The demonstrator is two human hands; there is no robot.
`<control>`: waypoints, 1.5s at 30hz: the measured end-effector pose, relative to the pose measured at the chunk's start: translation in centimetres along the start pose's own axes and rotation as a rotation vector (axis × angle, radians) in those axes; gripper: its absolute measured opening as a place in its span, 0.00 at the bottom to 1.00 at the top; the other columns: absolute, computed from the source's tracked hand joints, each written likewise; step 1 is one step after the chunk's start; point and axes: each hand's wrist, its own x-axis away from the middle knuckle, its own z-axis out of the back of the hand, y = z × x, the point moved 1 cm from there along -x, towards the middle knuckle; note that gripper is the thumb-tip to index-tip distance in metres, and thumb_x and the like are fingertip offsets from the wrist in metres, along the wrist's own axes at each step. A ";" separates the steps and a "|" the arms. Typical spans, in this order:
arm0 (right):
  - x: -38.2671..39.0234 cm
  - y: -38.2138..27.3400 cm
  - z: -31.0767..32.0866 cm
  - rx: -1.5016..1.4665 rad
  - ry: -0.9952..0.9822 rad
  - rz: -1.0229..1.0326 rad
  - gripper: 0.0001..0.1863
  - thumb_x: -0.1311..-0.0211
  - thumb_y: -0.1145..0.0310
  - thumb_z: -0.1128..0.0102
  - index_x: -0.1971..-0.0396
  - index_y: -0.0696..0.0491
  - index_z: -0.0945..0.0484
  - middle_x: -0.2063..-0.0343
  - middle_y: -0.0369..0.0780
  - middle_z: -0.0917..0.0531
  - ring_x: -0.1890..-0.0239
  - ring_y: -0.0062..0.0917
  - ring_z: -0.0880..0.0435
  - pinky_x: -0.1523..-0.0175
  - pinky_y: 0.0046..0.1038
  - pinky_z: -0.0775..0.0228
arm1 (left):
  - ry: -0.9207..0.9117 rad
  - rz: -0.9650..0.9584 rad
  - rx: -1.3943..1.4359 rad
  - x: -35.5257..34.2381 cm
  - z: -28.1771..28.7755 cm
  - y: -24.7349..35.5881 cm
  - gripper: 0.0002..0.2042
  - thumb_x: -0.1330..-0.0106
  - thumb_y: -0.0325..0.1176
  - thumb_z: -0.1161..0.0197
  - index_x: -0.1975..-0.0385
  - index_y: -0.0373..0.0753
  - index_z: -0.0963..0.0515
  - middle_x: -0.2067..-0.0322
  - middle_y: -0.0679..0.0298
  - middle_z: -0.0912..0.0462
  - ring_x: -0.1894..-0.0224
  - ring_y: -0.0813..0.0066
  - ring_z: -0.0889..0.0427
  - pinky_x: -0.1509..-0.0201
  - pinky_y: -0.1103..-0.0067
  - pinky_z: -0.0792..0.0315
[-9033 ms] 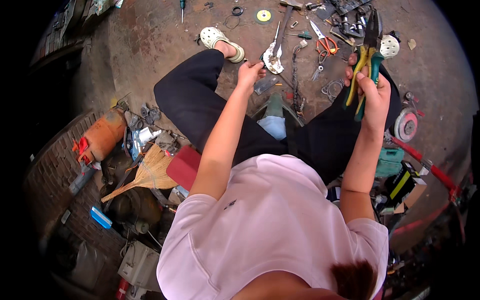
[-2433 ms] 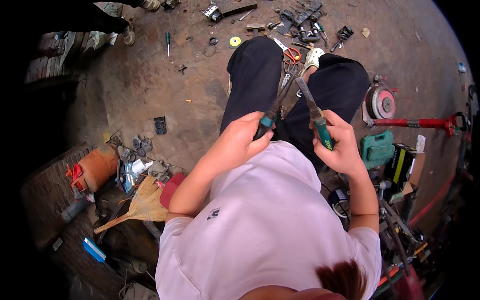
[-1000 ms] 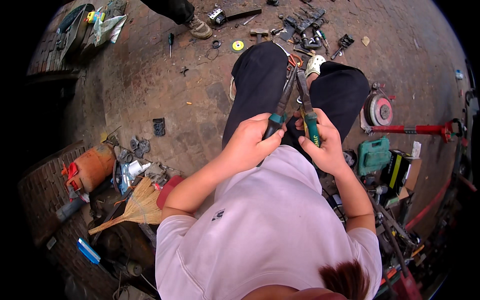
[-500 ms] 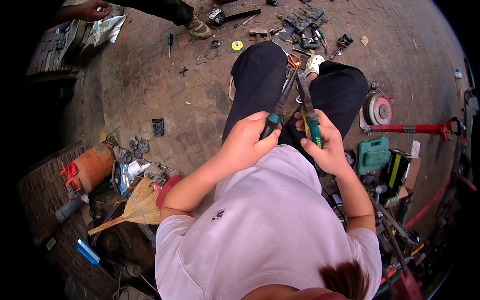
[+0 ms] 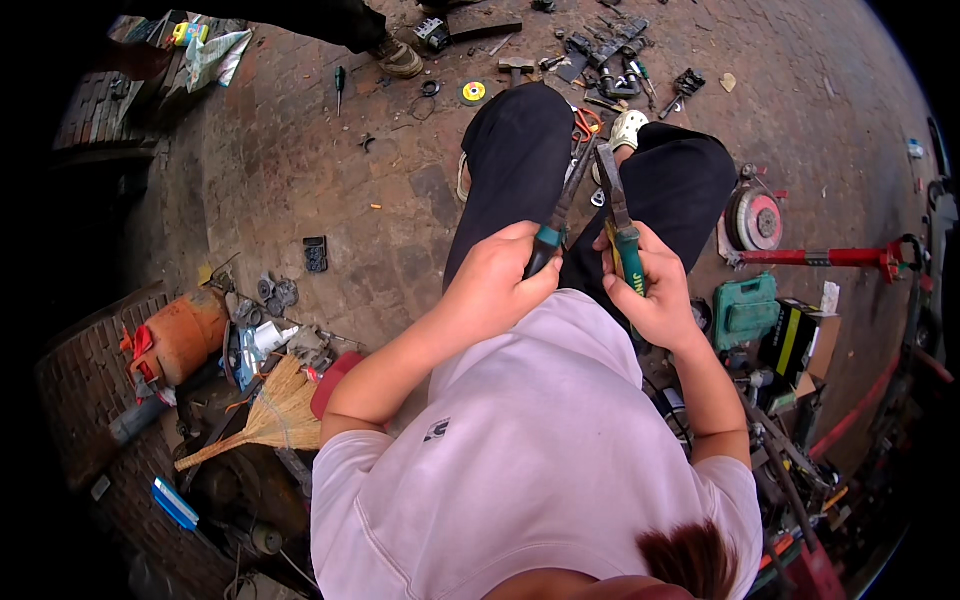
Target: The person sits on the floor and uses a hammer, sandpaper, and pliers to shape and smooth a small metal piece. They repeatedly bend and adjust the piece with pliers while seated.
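Observation:
My left hand is closed around the handle of long-jawed pliers with a black and teal grip, their dark jaws pointing away from me. My right hand grips pliers with green and yellow handles and broader dark jaws, held upright alongside. The two tools' tips are close together above my lap, between my dark-trousered legs; whether they touch I cannot tell. Beyond them lie orange-handled scissors, partly hidden, beside my cream clog.
Scattered tools and metal parts, a hammer and a screwdriver lie ahead. Left are an orange gas cylinder and straw broom; right, a red jack and green case. Another person's leg and shoe are at top left.
Earlier my right hand held both pliers raised and my left was empty; now each holds one, low and close. My knees are drawn up. The other person's leg appeared; their hand has lately shifted left.

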 end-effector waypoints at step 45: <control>0.5 1.0 3.3 -0.219 -0.301 -0.040 0.10 0.48 0.73 0.37 0.79 0.59 0.30 0.65 0.40 0.28 0.51 0.35 0.24 0.48 0.36 0.33 | -0.444 0.007 -0.201 -1.0 7.2 -1.1 0.11 0.40 0.31 0.43 0.65 0.29 0.22 0.67 0.53 0.21 0.65 0.56 0.20 0.59 0.70 0.27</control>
